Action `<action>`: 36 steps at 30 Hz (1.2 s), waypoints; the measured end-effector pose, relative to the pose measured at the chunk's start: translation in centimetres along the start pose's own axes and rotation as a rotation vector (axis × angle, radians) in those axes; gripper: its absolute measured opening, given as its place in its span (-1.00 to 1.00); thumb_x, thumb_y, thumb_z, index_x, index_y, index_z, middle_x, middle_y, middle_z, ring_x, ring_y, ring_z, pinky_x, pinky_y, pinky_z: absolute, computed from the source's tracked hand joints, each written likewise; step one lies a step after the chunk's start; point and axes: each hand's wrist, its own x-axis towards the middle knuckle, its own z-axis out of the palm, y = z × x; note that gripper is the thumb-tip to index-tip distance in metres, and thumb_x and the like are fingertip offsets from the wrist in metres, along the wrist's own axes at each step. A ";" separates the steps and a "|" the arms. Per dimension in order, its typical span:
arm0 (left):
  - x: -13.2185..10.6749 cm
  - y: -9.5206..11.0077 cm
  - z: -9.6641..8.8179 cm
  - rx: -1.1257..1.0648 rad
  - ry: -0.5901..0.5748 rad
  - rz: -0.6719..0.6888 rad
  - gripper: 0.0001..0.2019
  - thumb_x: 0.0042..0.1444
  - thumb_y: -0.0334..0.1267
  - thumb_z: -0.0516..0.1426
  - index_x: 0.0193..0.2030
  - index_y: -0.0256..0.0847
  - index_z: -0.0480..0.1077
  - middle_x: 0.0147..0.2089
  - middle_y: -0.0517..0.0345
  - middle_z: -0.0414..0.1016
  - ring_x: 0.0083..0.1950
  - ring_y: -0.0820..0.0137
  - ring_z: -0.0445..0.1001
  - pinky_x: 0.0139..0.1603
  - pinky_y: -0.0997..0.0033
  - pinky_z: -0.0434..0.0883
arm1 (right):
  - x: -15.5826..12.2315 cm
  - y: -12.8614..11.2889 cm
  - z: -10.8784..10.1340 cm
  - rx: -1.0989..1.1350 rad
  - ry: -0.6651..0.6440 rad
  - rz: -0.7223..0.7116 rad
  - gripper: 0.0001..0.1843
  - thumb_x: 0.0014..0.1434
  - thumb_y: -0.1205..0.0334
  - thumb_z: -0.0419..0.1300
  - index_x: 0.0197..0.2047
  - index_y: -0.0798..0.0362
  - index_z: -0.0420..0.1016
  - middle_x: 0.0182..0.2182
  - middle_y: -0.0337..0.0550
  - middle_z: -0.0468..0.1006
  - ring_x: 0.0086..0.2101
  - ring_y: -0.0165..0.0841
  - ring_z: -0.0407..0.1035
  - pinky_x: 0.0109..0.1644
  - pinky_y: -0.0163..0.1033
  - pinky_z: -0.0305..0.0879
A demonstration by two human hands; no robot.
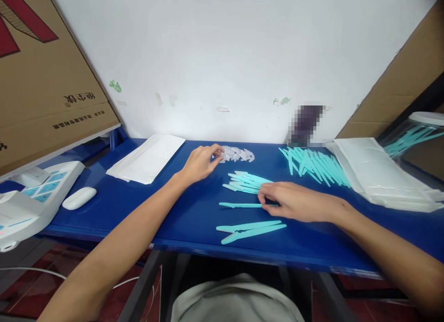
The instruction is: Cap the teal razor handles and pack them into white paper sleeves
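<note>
My left hand (200, 162) reaches to a small heap of clear plastic caps (237, 154) on the blue table (173, 215), its fingertips pinched at the heap's left edge. My right hand (291, 201) rests on the table and pinches the end of a single teal plastic stick (239, 205) lying flat. Just behind that stick lies a small bundle of teal sticks (246, 182). Two more teal sticks (251, 229) lie near the table's front edge. A large pile of teal sticks (315, 164) sits at the back right.
A white paper stack (147, 157) lies at the back left, clear plastic bags (378, 174) at the right. A white mouse (79, 198) and a white device (24, 201) sit on the left. Cardboard boxes (45, 81) lean against the wall on both sides.
</note>
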 end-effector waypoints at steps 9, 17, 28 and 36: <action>0.1 -0.6 -0.1 -0.023 -0.103 -0.019 -0.73 0.36 -0.13 0.06 -0.13 -0.17 0.56 -0.15 0.06 0.63 -0.11 0.23 0.50 -0.09 0.24 0.38 | 0.4 2.3 -0.1 -0.137 0.561 0.097 -0.75 0.41 0.07 -0.04 -0.14 -0.01 0.38 -0.33 -0.08 0.59 -0.34 -0.21 0.40 -0.24 -0.18 0.17; 0.0 -0.7 0.4 -0.116 -0.103 0.041 -0.71 0.40 -0.13 0.00 -0.01 -0.18 0.50 -0.06 0.04 0.61 -0.06 0.24 0.48 0.00 0.22 0.39 | 0.9 3.9 -0.1 -0.273 0.570 0.175 -0.70 0.48 0.11 -0.17 -0.03 0.00 0.33 -0.34 -0.11 0.59 -0.44 -0.28 0.41 -0.38 -0.25 0.08; 0.0 0.3 0.2 -0.176 -0.104 0.051 -0.71 0.41 -0.13 0.02 0.00 -0.15 0.52 -0.05 0.06 0.62 -0.03 0.26 0.50 0.06 0.21 0.40 | 0.8 4.8 -0.1 -0.344 0.571 0.210 -0.66 0.49 0.09 -0.19 -0.02 -0.01 0.35 -0.27 -0.09 0.61 -0.40 -0.25 0.44 -0.38 -0.23 0.08; 0.0 0.8 0.3 -0.184 -0.087 0.050 -0.72 0.39 -0.13 0.04 -0.04 -0.14 0.56 -0.07 0.07 0.65 -0.05 0.25 0.51 0.03 0.20 0.41 | 0.8 4.4 -0.3 -0.335 0.561 0.232 -0.64 0.48 0.08 -0.17 -0.02 0.00 0.39 -0.27 -0.06 0.62 -0.39 -0.22 0.45 -0.37 -0.21 0.08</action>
